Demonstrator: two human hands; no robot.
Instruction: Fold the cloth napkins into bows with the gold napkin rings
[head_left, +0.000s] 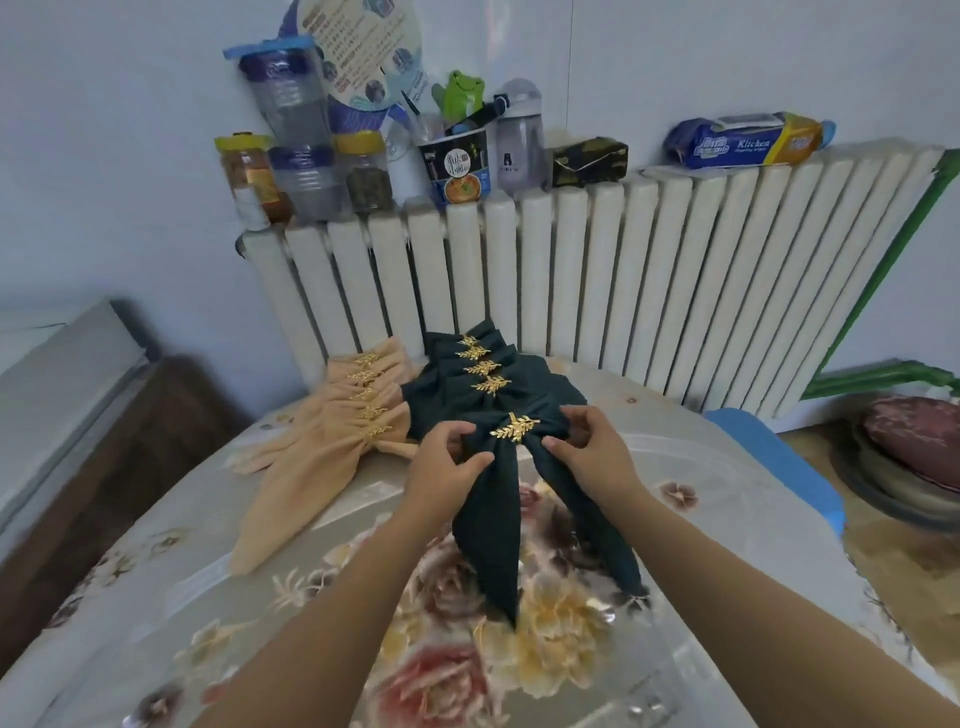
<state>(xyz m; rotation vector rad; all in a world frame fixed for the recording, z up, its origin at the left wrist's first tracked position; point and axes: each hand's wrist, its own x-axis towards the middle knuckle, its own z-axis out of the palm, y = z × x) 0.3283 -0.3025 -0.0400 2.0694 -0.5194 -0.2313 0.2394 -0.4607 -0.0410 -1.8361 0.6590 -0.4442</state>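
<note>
Hands at centre, working one dark green napkin (498, 499) on a floral tablecloth (311, 597). Left hand (447, 462) pinches the left loop of the bow, thumb and fingers curled onto the cloth just beside the ring. Right hand (587, 447) does the same on the right loop, fingertips (550, 442) gripping the fabric. Between the two hands sits a gold napkin ring (515, 428), leaf-shaped, cinching the napkin at its waist. Two long tails of the napkin run from the ring toward the near edge, spread apart, tips lying flat on the tablecloth.

Farther back, touching the upper edge of that napkin: a row of finished green bows (480, 364), four gold leaf rings visible, overlapping one another toward the radiator (597, 270). To the left of them, a row of beige bows (358, 410), likewise ringed in gold and overlapping; their tails fan out to the near left.

Radiator top carries clutter: stacked clear plastic jars (291, 114) at far left, a printed noodle cup (460, 166) holding a green frog figure (464, 91), a grey bottle (519, 140), a camouflage-patterned box (589, 161), and a blue-and-yellow pack of wipes (748, 140) well off to the right. Blue board (779, 457) at the right edge of the table.
</note>
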